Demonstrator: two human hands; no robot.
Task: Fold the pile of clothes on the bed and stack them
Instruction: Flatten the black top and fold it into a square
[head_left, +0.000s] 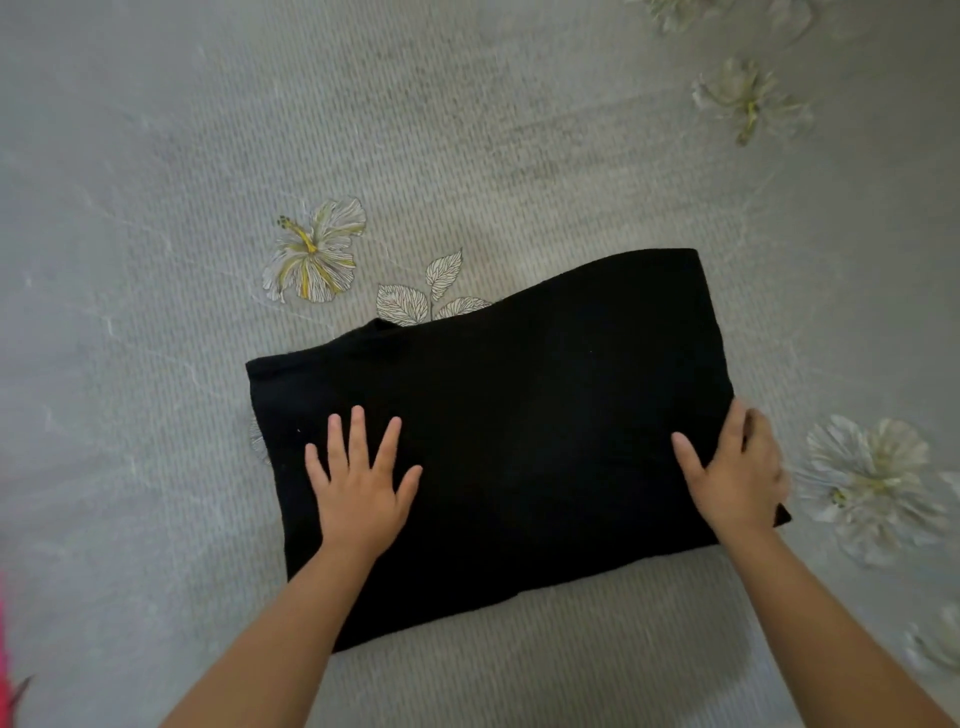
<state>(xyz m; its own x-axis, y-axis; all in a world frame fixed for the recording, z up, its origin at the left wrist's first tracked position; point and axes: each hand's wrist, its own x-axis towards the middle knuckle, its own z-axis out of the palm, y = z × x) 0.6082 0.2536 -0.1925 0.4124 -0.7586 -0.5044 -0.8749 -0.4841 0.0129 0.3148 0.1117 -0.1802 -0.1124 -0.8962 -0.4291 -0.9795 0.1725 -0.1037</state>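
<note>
Left hand: flat, fingers spread, pressing the near left part of the black garment.
Right hand: thumb on top, fingers curled round the garment's right edge, gripping it.
Garment position: partly folded, lying flat on the bed, near the person.
Handling: judged soft, light and limp; best taken at edges or corners.
Containers: none seen.
Far field: floral bedsheet print; pink object at left margin, unidentified.
</note>
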